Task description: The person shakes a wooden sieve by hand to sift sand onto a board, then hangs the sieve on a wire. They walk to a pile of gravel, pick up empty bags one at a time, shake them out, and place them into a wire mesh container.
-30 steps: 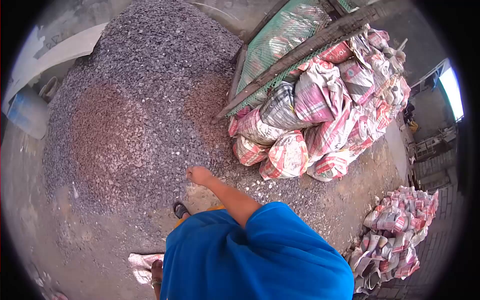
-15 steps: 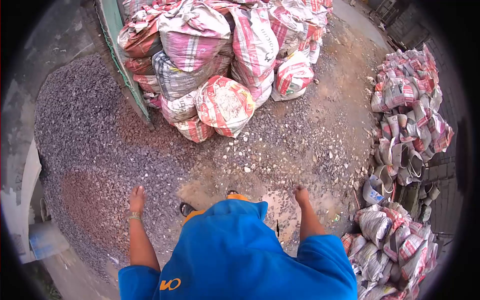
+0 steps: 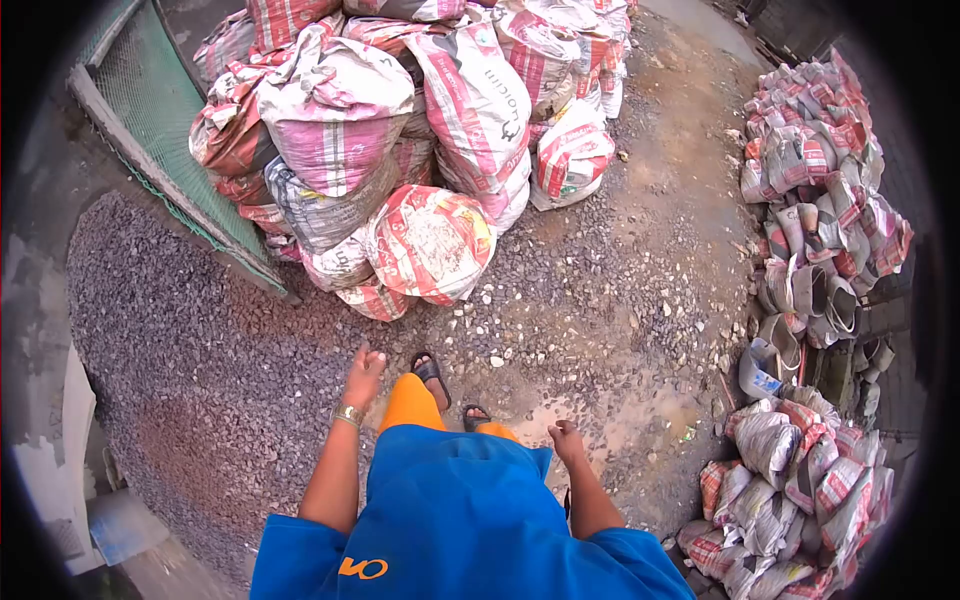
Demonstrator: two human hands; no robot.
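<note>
My left hand [image 3: 364,376], with a bracelet at the wrist, hangs over the gravel with its fingers partly spread and nothing in them. My right hand [image 3: 566,440] hangs over the wet ground, its fingers curled; whether it holds anything is too small to tell. Nearest ahead is a round, tied red-and-white sack [image 3: 432,243] at the foot of a heap of filled sacks [image 3: 340,110]. Neither hand touches a sack. Grey gravel [image 3: 180,330] spreads to the left.
A green mesh screen in a frame [image 3: 180,130] leans beside the sack heap. Along the right side lie more sacks [image 3: 815,150], pails [image 3: 760,368] and another sack pile [image 3: 800,480]. My sandalled foot [image 3: 430,374] stands on gravel.
I have stepped forward, and a sandalled foot and orange-clad knee now show ahead of my shirt. My left hand has swung forward and inward; my right hand has moved left and slightly back.
</note>
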